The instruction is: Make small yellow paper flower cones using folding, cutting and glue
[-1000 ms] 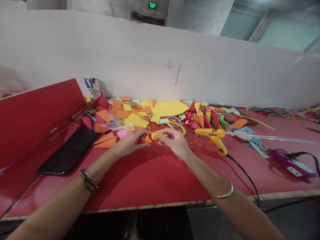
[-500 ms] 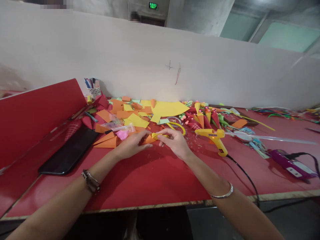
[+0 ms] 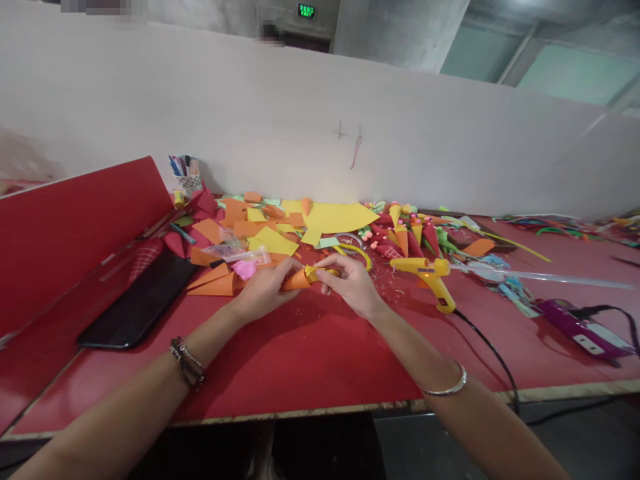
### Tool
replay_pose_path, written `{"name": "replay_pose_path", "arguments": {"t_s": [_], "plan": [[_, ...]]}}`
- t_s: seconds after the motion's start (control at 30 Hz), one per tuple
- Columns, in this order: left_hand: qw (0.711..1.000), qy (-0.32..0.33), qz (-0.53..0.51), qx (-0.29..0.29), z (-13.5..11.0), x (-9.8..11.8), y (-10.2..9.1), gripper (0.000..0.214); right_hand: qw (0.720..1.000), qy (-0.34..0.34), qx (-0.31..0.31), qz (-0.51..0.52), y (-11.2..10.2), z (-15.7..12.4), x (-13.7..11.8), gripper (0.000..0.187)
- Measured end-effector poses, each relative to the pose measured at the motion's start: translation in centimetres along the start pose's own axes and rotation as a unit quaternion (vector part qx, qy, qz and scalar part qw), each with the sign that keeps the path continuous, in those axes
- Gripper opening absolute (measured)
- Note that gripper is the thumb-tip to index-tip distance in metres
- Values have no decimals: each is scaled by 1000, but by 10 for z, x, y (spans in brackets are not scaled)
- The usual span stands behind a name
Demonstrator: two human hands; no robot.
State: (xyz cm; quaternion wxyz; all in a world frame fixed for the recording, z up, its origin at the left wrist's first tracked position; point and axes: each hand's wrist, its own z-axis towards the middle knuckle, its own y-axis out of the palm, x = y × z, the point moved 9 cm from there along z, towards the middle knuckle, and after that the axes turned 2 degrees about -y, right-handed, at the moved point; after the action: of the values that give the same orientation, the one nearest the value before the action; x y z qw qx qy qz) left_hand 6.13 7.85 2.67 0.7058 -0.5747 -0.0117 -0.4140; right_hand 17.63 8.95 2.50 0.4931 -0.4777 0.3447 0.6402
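Observation:
Between my hands is an orange paper cone (image 3: 296, 281) with crumpled yellow paper (image 3: 311, 273) at its wide right end. My left hand (image 3: 265, 291) is closed around the cone's left part, and its tip is hidden. The fingers of my right hand (image 3: 348, 283) pinch the yellow paper. Beside my left hand lie a pink lump (image 3: 245, 269) and folded orange paper (image 3: 216, 283). A yellow glue gun (image 3: 431, 280) with a clear glue stick in its back lies to the right of my right hand.
Coloured paper pieces (image 3: 325, 220) and small finished cones (image 3: 401, 237) pile up along the white partition (image 3: 280, 113). On the left are a black phone (image 3: 140, 303), a leaning red board (image 3: 75, 240) and a pen cup (image 3: 189, 181). A purple power strip (image 3: 583, 330) lies right.
The orange cone has turned slightly and more of it shows between my hands. My left hand has shifted a little; the right fingers stay at the yellow paper.

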Motion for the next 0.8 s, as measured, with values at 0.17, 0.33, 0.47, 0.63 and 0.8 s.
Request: {"name": "replay_pose_path", "arguments": {"t_s": [0.17, 0.33, 0.47, 0.63, 0.8], "plan": [[999, 10, -46, 7, 1, 3, 0, 18, 1000, -24, -15, 8, 4, -1, -9, 13], [996, 12, -85, 4, 1, 4, 0, 17, 1000, -21, -15, -7, 5, -1, -13, 7], [994, 7, -107, 4, 0, 3, -1, 16, 999, -37, -22, -24, 6, -3, -17, 7], [995, -6, -104, 7, 0, 0, 0, 19, 996, -73, -23, -42, 7, -5, -23, 9], [995, -13, -100, 7, 0, -1, 1, 20, 992, -98, -27, -77, 8, -6, -26, 11]]}}
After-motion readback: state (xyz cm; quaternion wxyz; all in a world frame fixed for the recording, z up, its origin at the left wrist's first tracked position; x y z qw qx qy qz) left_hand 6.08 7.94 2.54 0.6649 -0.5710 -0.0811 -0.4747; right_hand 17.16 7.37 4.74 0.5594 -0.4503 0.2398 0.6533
